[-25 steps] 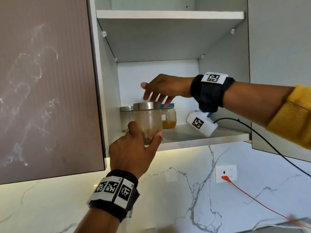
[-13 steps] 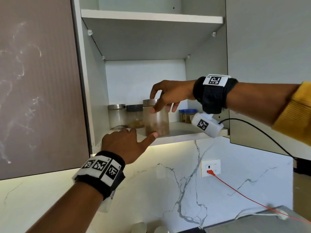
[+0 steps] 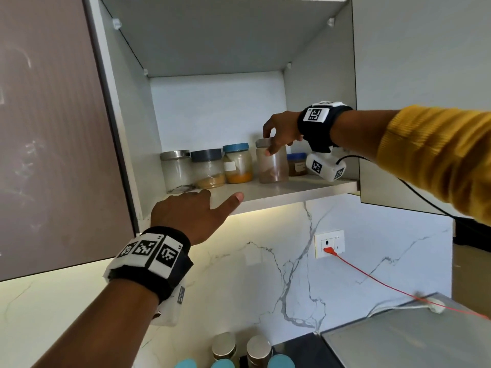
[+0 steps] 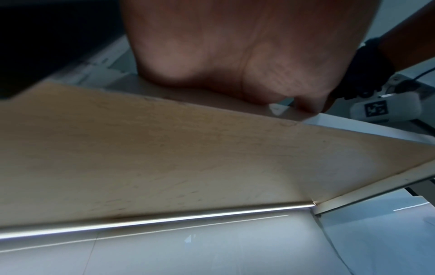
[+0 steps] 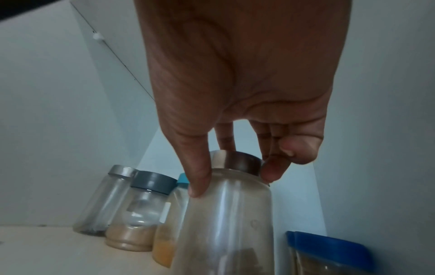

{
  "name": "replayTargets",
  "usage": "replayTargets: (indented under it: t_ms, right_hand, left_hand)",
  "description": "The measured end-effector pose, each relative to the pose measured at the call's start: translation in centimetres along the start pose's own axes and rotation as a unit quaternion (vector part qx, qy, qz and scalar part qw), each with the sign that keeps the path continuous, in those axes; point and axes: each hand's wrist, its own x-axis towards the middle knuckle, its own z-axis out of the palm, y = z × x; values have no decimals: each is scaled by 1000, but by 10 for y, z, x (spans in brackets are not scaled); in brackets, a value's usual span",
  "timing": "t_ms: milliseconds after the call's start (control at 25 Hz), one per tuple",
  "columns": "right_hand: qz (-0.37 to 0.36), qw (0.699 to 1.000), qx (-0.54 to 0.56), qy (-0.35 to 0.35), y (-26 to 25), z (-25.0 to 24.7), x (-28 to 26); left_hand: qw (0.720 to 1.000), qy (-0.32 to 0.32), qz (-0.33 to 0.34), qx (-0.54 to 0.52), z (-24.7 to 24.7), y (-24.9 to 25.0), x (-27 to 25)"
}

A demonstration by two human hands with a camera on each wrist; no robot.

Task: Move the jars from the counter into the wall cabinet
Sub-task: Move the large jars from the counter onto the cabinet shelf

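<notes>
A clear jar [image 3: 272,166] [image 5: 226,214] with a steel lid and brown contents stands on the lower cabinet shelf [image 3: 305,189]. My right hand [image 3: 276,139] [image 5: 233,182] grips it from above, thumb on the glass and fingers round the lid. It sits between a teal-lid jar [image 3: 237,163] of yellow powder and a small blue-lid jar [image 3: 297,164]. Further left stand a grey-lid jar [image 3: 208,168] and a steel-lid jar [image 3: 176,168]. My left hand [image 3: 212,205] [image 4: 235,55] rests on the shelf's front edge, thumb stretched out, holding nothing.
The brown cabinet door [image 3: 53,128] hangs open at the left; a grey door [image 3: 425,75] is at the right. Several more jars [image 3: 239,351] stand on the counter below. A wall socket [image 3: 329,243] feeds a red cable running right.
My left hand let go of the steel-lid jar and dropped to the shelf edge. My right hand took the jar by its top and slid it right and back, into the row.
</notes>
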Motion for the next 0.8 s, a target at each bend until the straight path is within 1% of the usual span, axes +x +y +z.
replayTargets:
  t_ms: [120, 280, 440, 600, 800]
  right_hand:
    - [10, 1000, -20, 4, 0, 6, 21]
    - [18, 1000, 12, 13, 4, 20, 48]
    - [18, 1000, 0, 23, 8, 30, 69]
    - [26, 1000, 15, 7, 1, 28, 76]
    - [32, 999, -1, 17, -3, 31, 80]
  left_hand:
    - [1000, 7, 1, 4, 3, -2, 1]
    - [1000, 19, 2, 12, 6, -1, 3]
    - [999, 40, 5, 18, 10, -1, 3]
    - [999, 48, 6, 21, 12, -3, 3]
    - [998, 56, 5, 30, 12, -2, 3]
